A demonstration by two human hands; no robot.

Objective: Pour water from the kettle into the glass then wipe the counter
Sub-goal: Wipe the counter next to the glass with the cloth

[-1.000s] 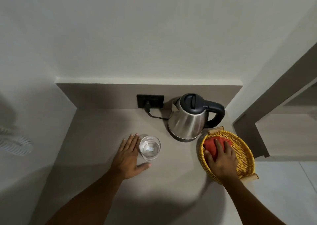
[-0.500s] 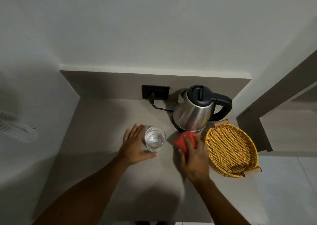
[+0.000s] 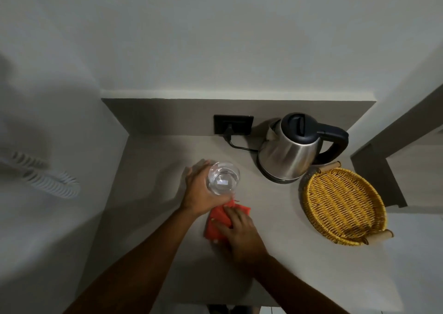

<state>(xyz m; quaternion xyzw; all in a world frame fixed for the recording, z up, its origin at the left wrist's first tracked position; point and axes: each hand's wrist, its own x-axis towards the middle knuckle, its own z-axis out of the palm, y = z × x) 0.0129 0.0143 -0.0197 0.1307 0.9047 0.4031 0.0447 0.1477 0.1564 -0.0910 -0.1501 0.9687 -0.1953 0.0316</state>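
A clear glass (image 3: pixel 223 178) holding water is gripped from the left by my left hand (image 3: pixel 200 190), which appears to hold it just above the grey counter (image 3: pixel 153 170). My right hand (image 3: pixel 242 233) presses flat on a red cloth (image 3: pixel 215 222) lying on the counter right in front of the glass. The steel kettle (image 3: pixel 290 153) with black lid and handle stands on its base at the back right, plugged into the wall socket (image 3: pixel 233 124).
A yellow wicker basket (image 3: pixel 345 206) with nothing in it sits at the counter's right end, beside the kettle. The black cord (image 3: pixel 239 146) runs along the back. A white coiled cord (image 3: pixel 48 179) hangs on the left wall. Walls enclose the counter on three sides.
My right hand took the red cloth out of the basket and brought it left onto the counter in front of the glass. My left hand closed around the glass.
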